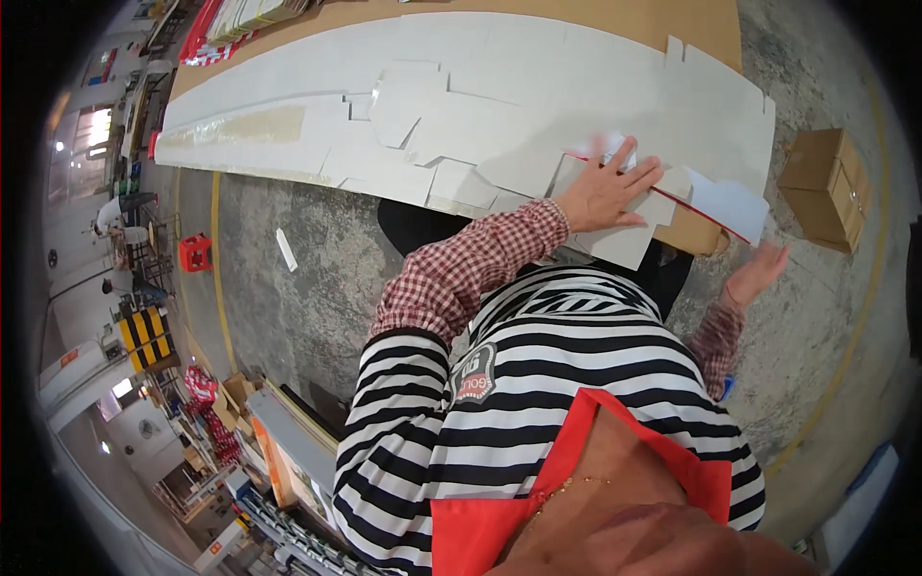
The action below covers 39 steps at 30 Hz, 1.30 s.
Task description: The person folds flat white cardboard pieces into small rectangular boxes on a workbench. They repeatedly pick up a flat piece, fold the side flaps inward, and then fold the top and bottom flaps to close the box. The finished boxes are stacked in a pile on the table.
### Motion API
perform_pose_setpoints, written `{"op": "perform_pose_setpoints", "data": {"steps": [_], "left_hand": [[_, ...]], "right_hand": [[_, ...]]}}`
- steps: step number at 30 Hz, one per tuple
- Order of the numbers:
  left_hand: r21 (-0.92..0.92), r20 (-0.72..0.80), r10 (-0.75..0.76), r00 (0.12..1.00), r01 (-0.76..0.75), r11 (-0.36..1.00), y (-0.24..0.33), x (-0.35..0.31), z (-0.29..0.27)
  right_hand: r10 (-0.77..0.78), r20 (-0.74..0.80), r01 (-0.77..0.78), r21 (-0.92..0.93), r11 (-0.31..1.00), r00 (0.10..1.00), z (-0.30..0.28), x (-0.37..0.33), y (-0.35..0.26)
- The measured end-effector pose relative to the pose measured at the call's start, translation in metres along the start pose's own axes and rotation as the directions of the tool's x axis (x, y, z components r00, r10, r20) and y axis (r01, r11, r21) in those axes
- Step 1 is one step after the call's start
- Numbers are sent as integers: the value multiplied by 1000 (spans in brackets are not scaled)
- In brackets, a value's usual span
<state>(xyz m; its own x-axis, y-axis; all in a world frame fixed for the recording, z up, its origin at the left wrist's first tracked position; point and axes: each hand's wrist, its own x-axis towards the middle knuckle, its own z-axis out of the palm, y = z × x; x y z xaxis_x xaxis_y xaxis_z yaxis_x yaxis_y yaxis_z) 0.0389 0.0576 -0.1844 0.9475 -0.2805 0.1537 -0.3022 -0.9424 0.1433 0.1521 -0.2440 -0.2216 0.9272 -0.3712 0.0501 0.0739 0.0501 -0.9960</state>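
My left hand (610, 192) lies palm down with its fingers spread at the near edge of the worktable. Under and beside it is a piece of white card (715, 204) with a thin red edge, which sticks out past the hand to the right. A small blurred white and red patch shows just beyond the fingertips. My right hand (757, 275) is off the table's right front, close to the card's corner, fingers stretched out and nothing visible in them. Whether it touches the card I cannot tell.
White cardboard sheets (538, 77) with cut and torn edges cover the table. At its far left lies a stack of red and white printed pieces (240, 24). A brown carton (826, 187) stands on the floor at right, a red stool (195, 252) at left.
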Motion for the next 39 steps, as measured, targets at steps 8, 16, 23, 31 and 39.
{"op": "perform_pose_setpoints", "data": {"steps": [8,16,23,31,39], "left_hand": [[-472,-182,129,975,-202,858,21,35,24],[99,155,-88,984,73,992,-90,-56,-49],[-138,524,-17,852,104,985,-131,7,-81],[-498,647,-260,717,655,568,-201,-10,-93],[-56,123,-435,892,444,894,-123,-94,-60]], "right_hand": [[-27,743,56,-13,998,669,75,4,-14],[-24,995,926,-80,370,95,173,-41,-39],[-383,790,440,161,883,479,142,-19,-44],[-196,975,987,-78,143,105,155,-39,-28],[-210,976,652,195,733,-56,236,-91,-46]]}}
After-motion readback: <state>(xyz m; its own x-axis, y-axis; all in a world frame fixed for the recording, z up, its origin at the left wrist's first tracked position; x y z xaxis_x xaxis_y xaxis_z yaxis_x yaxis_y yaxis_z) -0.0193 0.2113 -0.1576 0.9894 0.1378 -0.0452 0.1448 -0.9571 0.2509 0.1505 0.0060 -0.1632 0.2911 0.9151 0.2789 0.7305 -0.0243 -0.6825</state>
